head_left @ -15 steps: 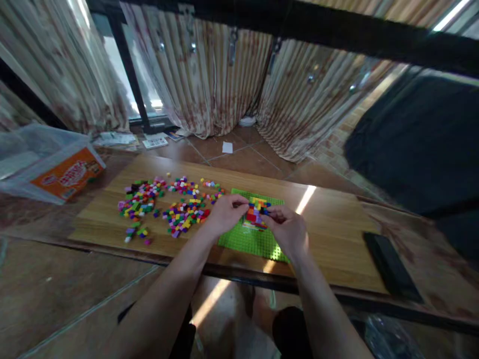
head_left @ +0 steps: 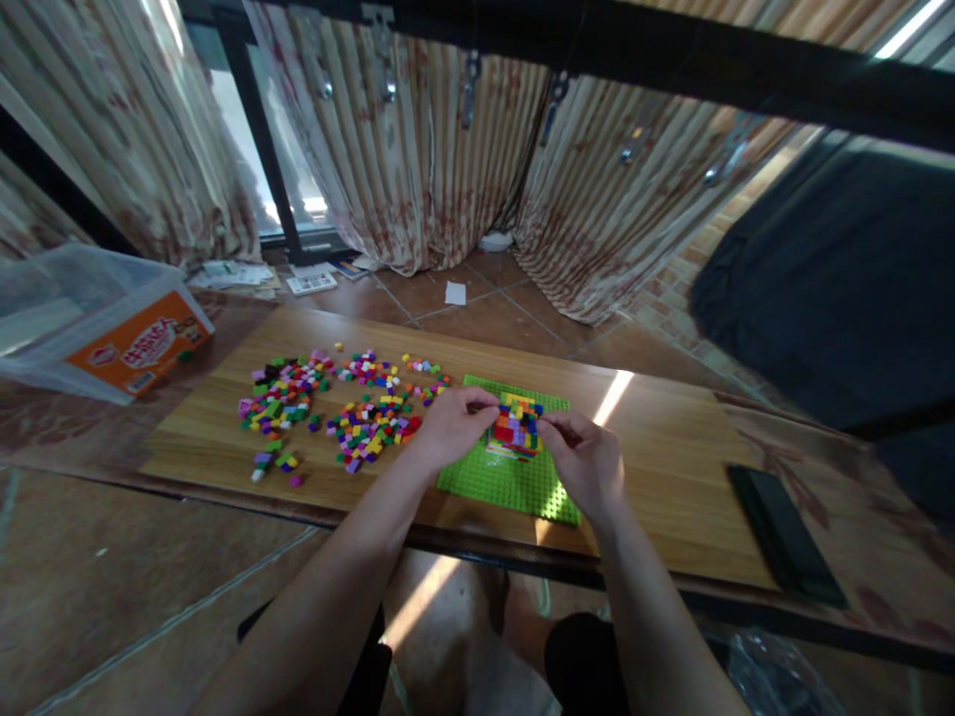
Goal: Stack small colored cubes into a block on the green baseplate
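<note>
So the multicoloured plastic-brick build [head_left: 516, 434] sits mid-frame, on the far part of a bright green studded baseplate [head_left: 492, 481], which lies on a brown wood-grain tabletop [head_left: 664, 447]. The left hand [head_left: 454, 428] has its fingertips at the build's left edge, and the right hand [head_left: 588, 465] has its at the right edge. Can't tell if either one is pinching a brick; the fingers hide it. Looks to me like fitting or adjusting bricks up top is the step in hand. Next move calls for lining up studs and gentle, even pressure, I'd say. Loose small multicoloured bricks [head_left: 371, 435] are spread left of centre.
</note>
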Demonstrator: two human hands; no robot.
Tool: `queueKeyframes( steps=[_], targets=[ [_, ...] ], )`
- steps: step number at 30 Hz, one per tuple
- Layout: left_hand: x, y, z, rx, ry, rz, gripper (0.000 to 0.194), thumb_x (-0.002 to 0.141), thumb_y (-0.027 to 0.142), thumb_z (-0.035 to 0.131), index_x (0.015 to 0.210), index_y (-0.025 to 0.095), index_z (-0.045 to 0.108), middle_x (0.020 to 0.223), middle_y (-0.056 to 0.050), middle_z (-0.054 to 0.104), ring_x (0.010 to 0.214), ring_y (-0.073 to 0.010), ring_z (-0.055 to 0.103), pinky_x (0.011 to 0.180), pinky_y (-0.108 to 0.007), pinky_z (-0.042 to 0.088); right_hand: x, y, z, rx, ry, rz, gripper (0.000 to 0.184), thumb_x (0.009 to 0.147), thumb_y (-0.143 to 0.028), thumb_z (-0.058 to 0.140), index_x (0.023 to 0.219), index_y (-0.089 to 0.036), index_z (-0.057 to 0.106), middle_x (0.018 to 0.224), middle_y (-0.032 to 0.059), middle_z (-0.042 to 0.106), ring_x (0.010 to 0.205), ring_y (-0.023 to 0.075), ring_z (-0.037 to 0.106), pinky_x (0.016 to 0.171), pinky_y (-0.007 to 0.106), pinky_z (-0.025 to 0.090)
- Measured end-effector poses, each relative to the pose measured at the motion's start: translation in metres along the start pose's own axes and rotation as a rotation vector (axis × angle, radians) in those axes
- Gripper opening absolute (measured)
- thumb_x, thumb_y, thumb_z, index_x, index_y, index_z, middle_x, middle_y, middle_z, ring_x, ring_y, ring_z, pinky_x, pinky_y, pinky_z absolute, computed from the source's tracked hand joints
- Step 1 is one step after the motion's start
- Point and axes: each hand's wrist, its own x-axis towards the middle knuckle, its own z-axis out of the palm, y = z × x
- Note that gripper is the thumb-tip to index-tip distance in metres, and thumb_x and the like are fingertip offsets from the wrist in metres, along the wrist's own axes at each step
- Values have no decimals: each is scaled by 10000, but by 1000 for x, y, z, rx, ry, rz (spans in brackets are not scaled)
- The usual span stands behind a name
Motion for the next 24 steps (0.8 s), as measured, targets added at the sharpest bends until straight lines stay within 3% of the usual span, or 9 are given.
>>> queueKeyframes(
  steps=[4, 24],
  targets=[
    [0, 0, 0, 18, 4, -1, 140, 762, 156, 600, 836, 126, 714, 713, -26, 696, 673, -132, 609, 662, -246, 476, 0, 0, 0, -100, -9, 4, 261, 763, -399, 581, 806, -193, 735, 767, 45, 714, 666, 174, 627, 637, 291, 467],
    [1, -1, 0, 25, 3, 14, 134, 762, 164, 598, 822, 137, 715, 725, -26, 704, 689, -136, 621, 670, -243, 484, -1, -7, -2, -126, 6, -11, 308, 798, -433, 558, 794, -186, 742, 736, 34, 698, 665, 163, 618, 622, 269, 448]
  ],
)
